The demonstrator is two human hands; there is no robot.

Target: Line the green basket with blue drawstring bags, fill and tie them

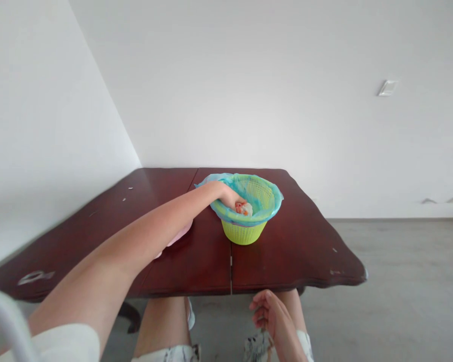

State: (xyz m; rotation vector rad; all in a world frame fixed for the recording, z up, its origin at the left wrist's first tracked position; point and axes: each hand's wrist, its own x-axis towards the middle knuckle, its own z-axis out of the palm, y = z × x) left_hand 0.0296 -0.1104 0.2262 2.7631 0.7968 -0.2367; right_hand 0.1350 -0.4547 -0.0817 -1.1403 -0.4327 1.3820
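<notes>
My left hand (232, 197) reaches into a yellow-green plastic basket (245, 234) with a perforated wall. Its fingers are closed on a crumpled white and red-orange piece (245, 208) that looks like a wrapper. A thin blue-green plastic bag (274, 206) lines the basket and folds over its rim. My right hand (271, 311) hangs over my lap just below the table's front edge, fingers loosely bent and apart, holding nothing visible. Partly hidden under my left forearm, a pink object (181, 234) lies on the table.
The dark red-brown wooden table (287, 261) has a wavy edge and a seam through it. Small white scraps (130, 188) lie on its left part. White walls (249, 90) stand behind and to the left. A pale curved bar (11, 317) shows at the lower left.
</notes>
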